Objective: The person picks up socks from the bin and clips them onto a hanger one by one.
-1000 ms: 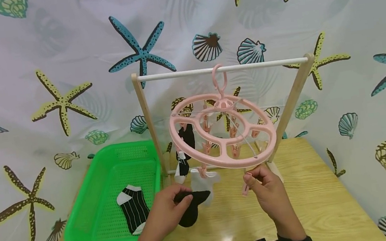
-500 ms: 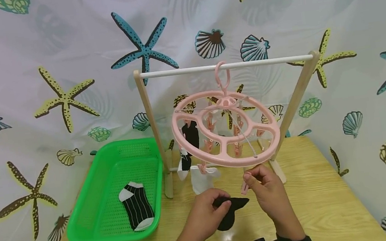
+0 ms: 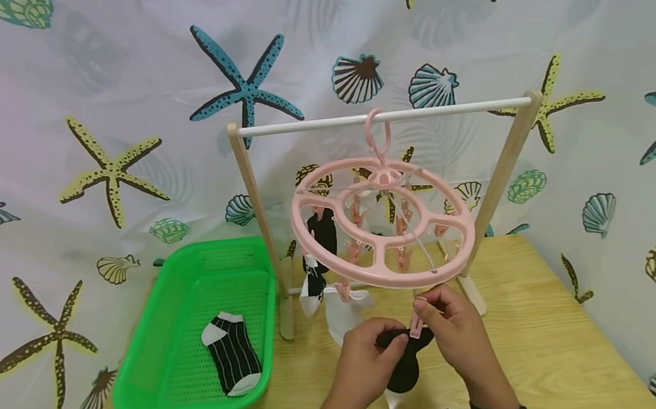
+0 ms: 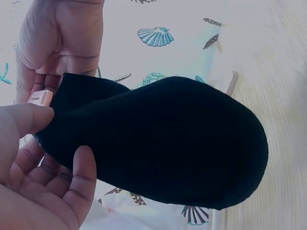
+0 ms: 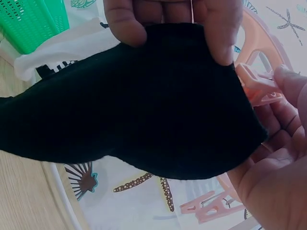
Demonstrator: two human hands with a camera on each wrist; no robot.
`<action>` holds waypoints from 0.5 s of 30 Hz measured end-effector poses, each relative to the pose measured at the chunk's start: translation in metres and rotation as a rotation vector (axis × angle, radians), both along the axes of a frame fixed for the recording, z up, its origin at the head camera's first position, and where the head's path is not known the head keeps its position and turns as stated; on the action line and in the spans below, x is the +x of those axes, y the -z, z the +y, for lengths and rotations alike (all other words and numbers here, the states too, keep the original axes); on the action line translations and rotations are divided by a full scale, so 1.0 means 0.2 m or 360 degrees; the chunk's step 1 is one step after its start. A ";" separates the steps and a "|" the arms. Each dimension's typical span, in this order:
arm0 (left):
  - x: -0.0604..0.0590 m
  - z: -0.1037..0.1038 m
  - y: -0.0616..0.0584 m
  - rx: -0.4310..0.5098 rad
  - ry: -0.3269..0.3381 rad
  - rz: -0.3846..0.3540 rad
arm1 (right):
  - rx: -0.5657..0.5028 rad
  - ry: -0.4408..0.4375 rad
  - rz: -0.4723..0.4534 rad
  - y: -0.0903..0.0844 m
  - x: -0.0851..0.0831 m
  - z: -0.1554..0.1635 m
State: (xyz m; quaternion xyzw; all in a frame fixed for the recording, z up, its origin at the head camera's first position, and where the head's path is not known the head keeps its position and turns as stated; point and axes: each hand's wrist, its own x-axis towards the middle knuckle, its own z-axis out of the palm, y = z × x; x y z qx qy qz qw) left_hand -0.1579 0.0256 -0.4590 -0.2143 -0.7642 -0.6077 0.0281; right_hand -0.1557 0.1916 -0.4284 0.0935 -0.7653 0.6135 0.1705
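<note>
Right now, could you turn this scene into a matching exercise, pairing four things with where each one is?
Things:
1. plain black sock
2. black-and-white striped sock
3. round pink plastic clip hanger
4. pink plastic clothes peg

Places:
A. hooked on the white rail
B. pinched by the right hand
C. inside the green basket
D. held by the left hand

Pairs: 1-D, 2-C, 3-A, 4-B

Plain black knit sock (image 3: 406, 360) showing no pattern. Round plastic peg hanger (image 3: 382, 225) and its small peg (image 3: 416, 325) showing pale pink. Perforated plastic basket (image 3: 159, 385) showing bright green; ribbed sock (image 3: 233, 361) inside showing black with white stripes, toe and cuff.
</note>
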 end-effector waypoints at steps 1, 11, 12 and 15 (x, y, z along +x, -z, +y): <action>0.00 0.00 0.00 0.0013 -0.0003 -0.0014 | -0.0004 -0.0016 0.0020 0.00 0.00 0.00; 0.00 0.02 -0.02 0.0099 -0.0010 -0.0116 | -0.0043 -0.0119 0.0120 0.01 0.01 0.00; 0.01 0.02 -0.03 0.0121 -0.0009 -0.0127 | -0.0043 -0.0111 0.0116 0.01 0.01 0.00; 0.01 0.02 -0.05 0.0165 -0.0001 -0.0158 | -0.0039 -0.0085 0.0117 0.01 0.00 -0.01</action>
